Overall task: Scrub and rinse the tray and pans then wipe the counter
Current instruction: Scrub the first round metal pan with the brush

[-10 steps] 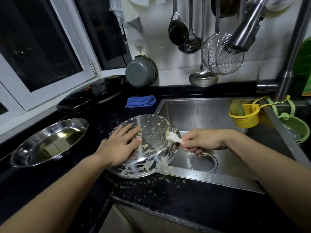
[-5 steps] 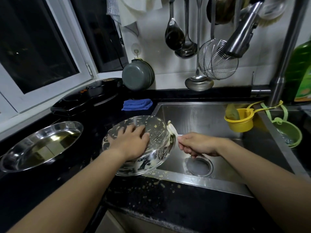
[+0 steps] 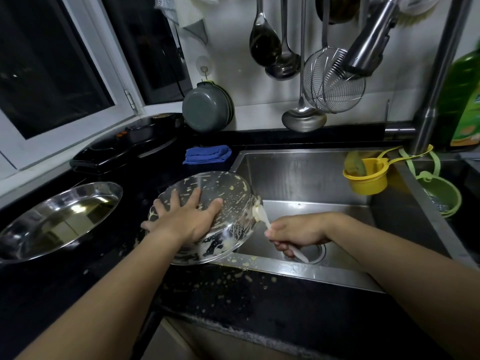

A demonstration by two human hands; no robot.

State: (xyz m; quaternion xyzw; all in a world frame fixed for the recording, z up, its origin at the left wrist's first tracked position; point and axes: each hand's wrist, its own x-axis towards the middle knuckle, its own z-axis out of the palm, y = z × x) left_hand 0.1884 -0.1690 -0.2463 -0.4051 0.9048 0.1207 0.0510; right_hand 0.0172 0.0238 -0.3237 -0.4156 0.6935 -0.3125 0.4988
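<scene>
Pan (image 3: pixel 233 203), spattered and tilted over the sink (image 3: pixel 298 178) rim so drips fall inside, is steadied by the left hand (image 3: pixel 187 219) with flat spread fingers, while the right hand (image 3: pixel 296 229) grips what seems a brush (image 3: pixel 259 213) at its edge.

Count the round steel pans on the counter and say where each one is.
2. The soiled pan is tilted at the sink's left edge under the left hand; the clean pan lies on the counter, far left. Others may be out of view.

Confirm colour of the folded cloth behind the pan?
Blue. The folded cloth lies on the black counter left of the sink, seen in the head view.
</scene>
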